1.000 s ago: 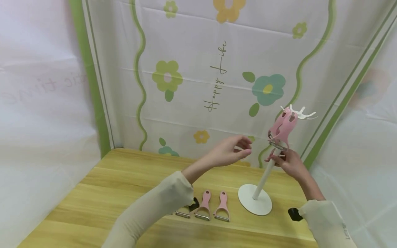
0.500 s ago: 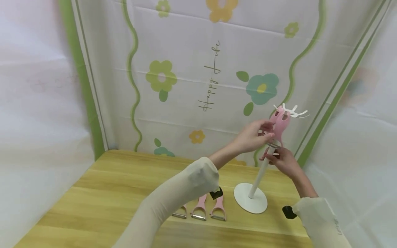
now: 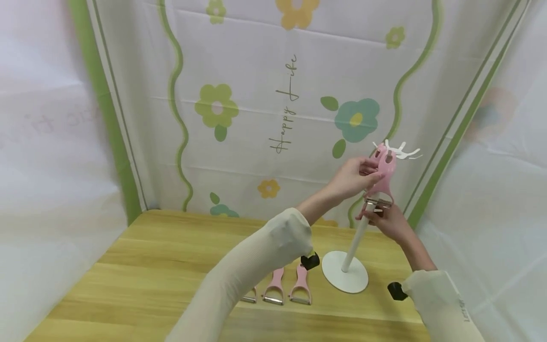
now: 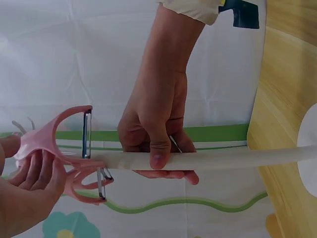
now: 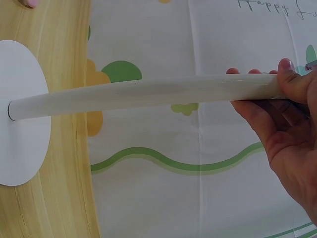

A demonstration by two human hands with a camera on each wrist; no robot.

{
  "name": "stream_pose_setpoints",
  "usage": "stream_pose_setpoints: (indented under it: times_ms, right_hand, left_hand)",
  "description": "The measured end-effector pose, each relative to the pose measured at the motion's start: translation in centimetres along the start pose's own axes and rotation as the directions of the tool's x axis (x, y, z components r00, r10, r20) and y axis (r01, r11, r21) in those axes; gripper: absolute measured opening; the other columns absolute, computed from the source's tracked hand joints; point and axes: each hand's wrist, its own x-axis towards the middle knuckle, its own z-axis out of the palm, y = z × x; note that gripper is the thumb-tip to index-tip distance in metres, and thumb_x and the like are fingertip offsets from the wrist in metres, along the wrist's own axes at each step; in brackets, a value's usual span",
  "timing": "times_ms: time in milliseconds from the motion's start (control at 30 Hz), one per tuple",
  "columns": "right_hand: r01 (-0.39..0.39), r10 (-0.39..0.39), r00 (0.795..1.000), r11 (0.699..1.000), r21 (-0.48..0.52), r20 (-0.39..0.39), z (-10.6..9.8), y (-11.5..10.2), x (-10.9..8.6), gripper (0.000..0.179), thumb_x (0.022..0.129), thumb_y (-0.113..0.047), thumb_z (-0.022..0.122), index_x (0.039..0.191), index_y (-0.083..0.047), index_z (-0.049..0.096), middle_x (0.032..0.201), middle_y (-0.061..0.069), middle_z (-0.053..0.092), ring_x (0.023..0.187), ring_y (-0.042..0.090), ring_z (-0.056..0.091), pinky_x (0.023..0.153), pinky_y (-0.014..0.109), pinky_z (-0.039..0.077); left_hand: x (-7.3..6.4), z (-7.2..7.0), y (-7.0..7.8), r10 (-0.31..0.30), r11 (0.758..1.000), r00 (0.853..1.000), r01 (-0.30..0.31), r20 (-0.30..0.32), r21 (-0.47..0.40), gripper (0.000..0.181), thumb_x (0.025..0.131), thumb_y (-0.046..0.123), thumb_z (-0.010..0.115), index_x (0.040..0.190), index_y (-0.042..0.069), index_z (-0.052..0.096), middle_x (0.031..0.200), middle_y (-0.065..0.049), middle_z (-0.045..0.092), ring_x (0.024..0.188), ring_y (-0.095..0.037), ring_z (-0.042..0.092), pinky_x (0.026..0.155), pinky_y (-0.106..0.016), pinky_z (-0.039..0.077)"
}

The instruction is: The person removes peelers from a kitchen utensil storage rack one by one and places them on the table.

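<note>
A white stand with a round base [image 3: 333, 279] and a thin pole [image 3: 357, 242] carries a ring of hooks [image 3: 405, 153] on top. Two pink peelers hang there side by side; the nearer peeler [image 3: 386, 176] has its handle hole over a hook and its blade down. My left hand [image 3: 351, 179] pinches this peeler by its handle, thumb in front and fingers behind. The other peeler [image 4: 79, 184] hangs partly hidden behind it. Just below the blades, my right hand [image 3: 394, 224] grips the pole between thumb and fingers, as the right wrist view also shows.
On the wooden table [image 3: 171, 266] lie more pink peelers in a row: one peeler [image 3: 301, 281] near the base, another peeler [image 3: 275, 280] beside it, and a third [image 3: 251, 299] mostly under the left sleeve. A flowered cloth [image 3: 239, 156] hangs behind the table.
My left hand has moved right and slightly up from free air to the hanging peeler and taken hold of its handle. My right hand stays on the pole.
</note>
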Motion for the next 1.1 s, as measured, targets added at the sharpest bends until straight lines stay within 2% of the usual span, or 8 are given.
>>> stream_pose_setpoints:
  times_ms: [233, 400, 467, 633, 733, 900, 967, 1100]
  right_hand:
    - [0.075, -0.074, 0.997, 0.997, 0.011, -0.016, 0.0, 0.1, 0.0, 0.016, 0.097, 0.0, 0.06, 0.113, 0.004, 0.057, 0.089, 0.021, 0.073, 0.082, 0.007, 0.073, 0.07, 0.024, 0.061]
    - [0.101, -0.1, 0.995, 0.994, 0.042, -0.022, 0.1, 0.1, 0.0, 0.026, 0.096, 0.002, 0.06, 0.119, 0.003, 0.05, 0.087, 0.022, 0.072, 0.08, 0.009, 0.073, 0.068, 0.025, 0.061]
    - [0.102, -0.102, 0.994, 0.994, 0.033, -0.026, 0.2, 0.1, 0.0, 0.024, 0.096, 0.002, 0.06, 0.118, 0.002, 0.05, 0.087, 0.021, 0.072, 0.081, 0.011, 0.072, 0.069, 0.026, 0.061]
    - [0.066, -0.065, 0.998, 0.998, 0.015, -0.021, 0.4, 0.0, 0.2, 0.014, 0.098, -0.002, 0.058, 0.112, 0.002, 0.053, 0.09, 0.02, 0.07, 0.085, 0.016, 0.073, 0.072, 0.032, 0.063]
    - [0.037, -0.036, 0.999, 0.999, 0.023, -0.016, 0.4, 0.0, 0.2, 0.023, 0.099, -0.003, 0.057, 0.121, 0.003, 0.052, 0.092, 0.021, 0.07, 0.086, 0.019, 0.073, 0.074, 0.035, 0.063]
    - [-0.042, 0.042, 0.999, 0.999, -0.012, -0.006, 0.2, -0.2, -0.1, 0.018, 0.1, -0.008, 0.057, 0.112, 0.005, 0.063, 0.093, 0.02, 0.074, 0.089, 0.018, 0.073, 0.076, 0.035, 0.062]
    - [-0.07, 0.07, 0.998, 0.997, -0.028, -0.002, 0.1, -0.3, -0.2, 0.018, 0.101, -0.01, 0.057, 0.104, 0.005, 0.065, 0.094, 0.019, 0.074, 0.092, 0.022, 0.073, 0.077, 0.034, 0.062]
    - [-0.115, 0.115, 0.993, 0.993, -0.039, 0.003, 0.1, -0.4, -0.2, 0.019, 0.102, -0.009, 0.055, 0.11, 0.007, 0.062, 0.101, 0.023, 0.072, 0.097, 0.035, 0.072, 0.079, 0.036, 0.062]
  left_hand:
    - [0.3, 0.4, 0.9, -0.06, 0.994, 0.998, 0.059, -0.008, -0.088, 0.026, 0.095, 0.007, 0.066, 0.119, -0.002, 0.067, 0.109, -0.014, 0.073, 0.087, -0.005, 0.063, 0.071, -0.013, 0.054]
    - [0.3, 0.3, 1.5, -0.102, 0.98, 0.995, 0.103, 0.016, -0.171, 0.026, 0.095, 0.005, 0.065, 0.12, -0.004, 0.065, 0.107, -0.016, 0.073, 0.077, -0.006, 0.062, 0.066, -0.015, 0.055]
    - [0.2, 0.0, 1.7, -0.098, 0.976, 0.995, 0.102, 0.029, -0.19, 0.027, 0.096, 0.005, 0.064, 0.121, -0.005, 0.064, 0.107, -0.017, 0.072, 0.076, -0.006, 0.062, 0.065, -0.016, 0.055]
    - [0.0, -0.9, 2.1, -0.056, 0.977, 0.998, 0.059, 0.022, -0.205, 0.027, 0.097, 0.006, 0.063, 0.121, -0.004, 0.064, 0.105, -0.016, 0.071, 0.074, -0.006, 0.061, 0.063, -0.016, 0.053]
    - [-0.4, -1.4, 2.2, -0.042, 0.973, 0.999, 0.045, 0.018, -0.225, 0.025, 0.096, 0.004, 0.064, 0.12, -0.005, 0.064, 0.101, -0.018, 0.071, 0.072, -0.006, 0.06, 0.062, -0.016, 0.052]
    - [-1.3, -2.3, 2.0, -0.04, 0.968, 0.999, 0.048, 0.036, -0.244, 0.026, 0.095, 0.0, 0.063, 0.12, -0.008, 0.063, 0.101, -0.022, 0.07, 0.072, -0.006, 0.061, 0.065, -0.016, 0.055]
    - [-1.7, -2.7, 1.9, -0.035, 0.972, 0.998, 0.044, 0.043, -0.231, 0.026, 0.095, 0.0, 0.063, 0.12, -0.008, 0.063, 0.102, -0.022, 0.07, 0.074, -0.006, 0.063, 0.068, -0.018, 0.058]
    - [-2.6, -3.6, 1.4, -0.035, 0.982, 0.998, 0.045, 0.06, -0.181, 0.025, 0.096, 0.001, 0.063, 0.12, -0.007, 0.064, 0.104, -0.021, 0.07, 0.078, -0.009, 0.064, 0.073, -0.022, 0.06]
